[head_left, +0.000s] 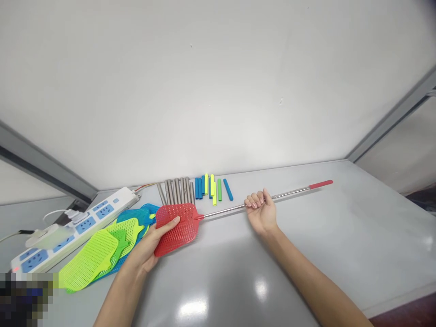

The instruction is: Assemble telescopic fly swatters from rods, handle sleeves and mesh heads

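White power strip (85,225) at left, pale adapter (53,238) on it; wall (218,91) behind.

A smooth grey table (340,245), flat and shiny. Along its far edge, a big, plain, whitish wall (218,91) with a few tiny marks (281,101). Up from the far left and far right corners, grey bars (384,127) next to pale side walls (402,156). Toward the near edge, bright spots of light (192,309) on the top. Past that edge's right end, something dark red (408,313), too little to tell.
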The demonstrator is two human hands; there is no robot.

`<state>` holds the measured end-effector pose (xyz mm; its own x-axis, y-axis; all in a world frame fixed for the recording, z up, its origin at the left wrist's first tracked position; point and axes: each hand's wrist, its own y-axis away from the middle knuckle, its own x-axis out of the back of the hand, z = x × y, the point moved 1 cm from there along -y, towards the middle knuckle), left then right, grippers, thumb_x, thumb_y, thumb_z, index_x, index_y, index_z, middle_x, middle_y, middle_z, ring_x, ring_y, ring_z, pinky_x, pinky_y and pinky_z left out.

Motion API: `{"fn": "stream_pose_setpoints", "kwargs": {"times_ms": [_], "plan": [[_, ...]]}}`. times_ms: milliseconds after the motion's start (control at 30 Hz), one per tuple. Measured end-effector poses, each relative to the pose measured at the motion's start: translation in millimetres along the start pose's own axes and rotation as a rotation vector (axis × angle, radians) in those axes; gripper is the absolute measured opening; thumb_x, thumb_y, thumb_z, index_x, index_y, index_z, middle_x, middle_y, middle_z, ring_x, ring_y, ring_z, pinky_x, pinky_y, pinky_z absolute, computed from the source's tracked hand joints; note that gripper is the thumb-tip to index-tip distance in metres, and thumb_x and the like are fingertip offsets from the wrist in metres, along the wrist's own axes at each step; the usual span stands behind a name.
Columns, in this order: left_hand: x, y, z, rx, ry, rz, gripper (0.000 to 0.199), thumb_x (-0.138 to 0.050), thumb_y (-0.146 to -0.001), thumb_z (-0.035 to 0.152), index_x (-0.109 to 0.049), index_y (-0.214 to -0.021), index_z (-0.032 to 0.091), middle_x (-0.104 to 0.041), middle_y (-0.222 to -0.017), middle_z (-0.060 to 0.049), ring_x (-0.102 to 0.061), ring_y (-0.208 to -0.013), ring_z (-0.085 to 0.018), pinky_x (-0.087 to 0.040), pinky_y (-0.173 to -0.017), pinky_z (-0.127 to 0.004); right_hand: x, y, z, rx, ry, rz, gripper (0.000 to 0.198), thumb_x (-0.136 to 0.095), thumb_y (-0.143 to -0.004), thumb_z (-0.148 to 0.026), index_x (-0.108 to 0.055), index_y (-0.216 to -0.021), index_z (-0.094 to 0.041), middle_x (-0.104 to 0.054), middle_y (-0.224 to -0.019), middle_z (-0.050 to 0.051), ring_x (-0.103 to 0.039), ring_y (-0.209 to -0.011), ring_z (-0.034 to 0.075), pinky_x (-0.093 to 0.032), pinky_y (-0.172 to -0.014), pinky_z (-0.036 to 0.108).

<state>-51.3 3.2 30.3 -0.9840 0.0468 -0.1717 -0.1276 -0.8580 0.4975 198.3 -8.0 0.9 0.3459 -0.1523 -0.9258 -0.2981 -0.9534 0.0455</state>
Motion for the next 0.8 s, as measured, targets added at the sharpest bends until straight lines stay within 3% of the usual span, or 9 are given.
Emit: {"fn": "stream_pose_setpoints", "kwargs": {"times_ms": [267, 467, 633, 800], "plan": [[-9, 2, -6, 0.004, 0.019, -0.069, 0.037, -0.063, -0.065, 0.025, -0.056, -0.101, 0.016, -0.063, -0.096, -0.01, -0.061, -0.083, -0.023, -0.05, -0.074, -0.033, 4, 1, -21, -0.079, -0.11, -0.063, 0.033, -0.044, -0.078, -0.027, -0.029, -0.051, -0.017, -0.026, -0.049, -0.005, -0.033, -0.046, 0.007, -0.036, -0.048, 0.021], [-21, 7, -7, 0.0, 0.044, -0.088, 0.036, -0.063, -0.066, 0.025, -0.056, -0.099, 0.015, -0.064, -0.092, -0.01, -0.062, -0.079, -0.021, -0.051, -0.069, -0.028, 4, -3, -39, -0.103, -0.149, -0.004, 0.019, -0.046, -0.076, -0.028, -0.04, -0.062, -0.018, -0.034, -0.056, -0.004, -0.04, -0.052, 0.008, -0.04, -0.049, 0.022], [-33, 8, -14, -0.048, 0.088, -0.092, 0.036, -0.063, -0.066, 0.025, -0.056, -0.1, 0.014, -0.065, -0.09, -0.009, -0.063, -0.075, -0.019, -0.051, -0.07, -0.028, 6, -6, -52, -0.169, -0.144, -0.01, 0.028, -0.043, -0.078, -0.023, -0.028, -0.055, -0.019, -0.027, -0.051, -0.006, -0.031, -0.043, 0.007, -0.034, -0.041, 0.02], [-35, 7, -21, -0.061, 0.078, -0.132, 0.034, -0.062, -0.067, 0.028, -0.057, -0.097, 0.013, -0.064, -0.092, -0.011, -0.062, -0.077, -0.02, -0.051, -0.068, -0.028, 12, -5, -52, -0.13, -0.108, 0.06, 0.032, -0.036, -0.081, -0.02, -0.02, -0.052, -0.019, -0.017, -0.046, -0.006, -0.019, -0.038, 0.008, -0.024, -0.035, 0.021]]}}
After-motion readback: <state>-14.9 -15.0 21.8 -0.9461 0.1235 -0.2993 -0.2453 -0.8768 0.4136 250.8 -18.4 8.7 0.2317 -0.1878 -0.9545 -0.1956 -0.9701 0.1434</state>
